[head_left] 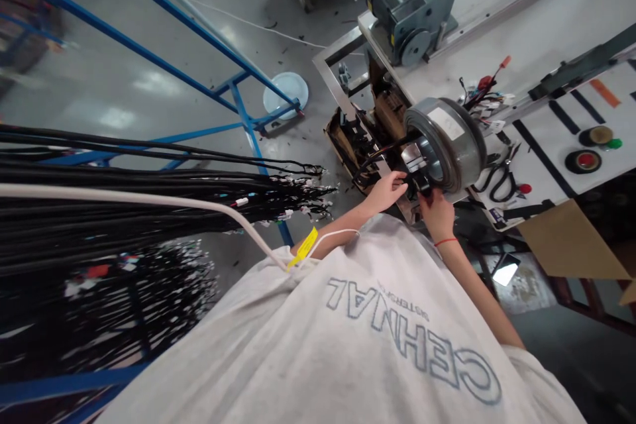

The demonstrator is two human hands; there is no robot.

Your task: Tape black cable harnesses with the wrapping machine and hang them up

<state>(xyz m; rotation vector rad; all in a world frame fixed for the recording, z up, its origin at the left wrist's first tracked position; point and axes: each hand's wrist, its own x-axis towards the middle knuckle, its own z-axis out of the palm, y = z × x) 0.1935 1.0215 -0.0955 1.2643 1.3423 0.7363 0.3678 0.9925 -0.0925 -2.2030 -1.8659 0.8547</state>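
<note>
Grey motor hub (444,142) sits at the edge of the white surface (541,46), and both hands, left hand (386,191) and right hand (437,212), have fingers pinched together on the black cable (382,154) at its centre, scissors (499,180) nearby.

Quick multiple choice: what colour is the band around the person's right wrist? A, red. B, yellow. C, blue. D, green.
A: a thin red band circles the wrist just behind the right hand, which is at the black cable end under the grey round hub; the yellow tag lies by the other arm instead.
</note>
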